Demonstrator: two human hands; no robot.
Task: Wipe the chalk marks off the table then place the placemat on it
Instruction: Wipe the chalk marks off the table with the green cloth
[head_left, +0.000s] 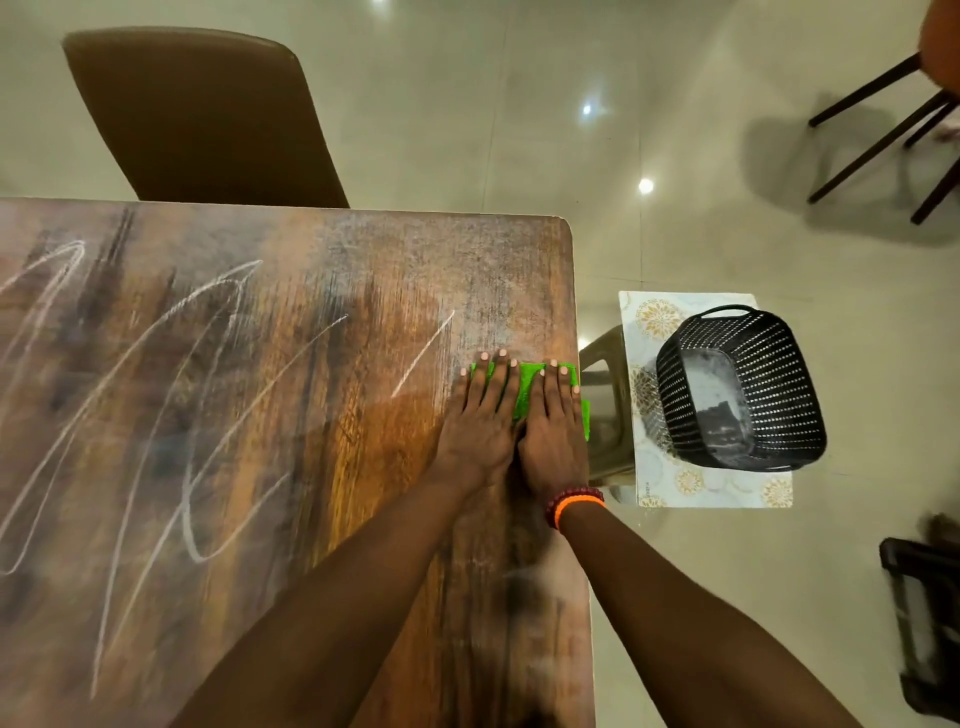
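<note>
A green cloth (525, 387) lies flat near the right edge of the wooden table (322, 467). My left hand (480, 415) and my right hand (553, 421) press down on it side by side with straight fingers. White chalk marks (208, 395) zigzag across the table to the left of the cloth. A patterned placemat (670, 317) lies on a stool to the right of the table, under a black basket (737, 384).
A brown chair (202, 119) stands behind the table's far edge. The stool (608, 405) sits close to the table's right edge. Dark chair legs (883, 130) show at the top right, and a dark object (924, 623) lies on the tiled floor at the right.
</note>
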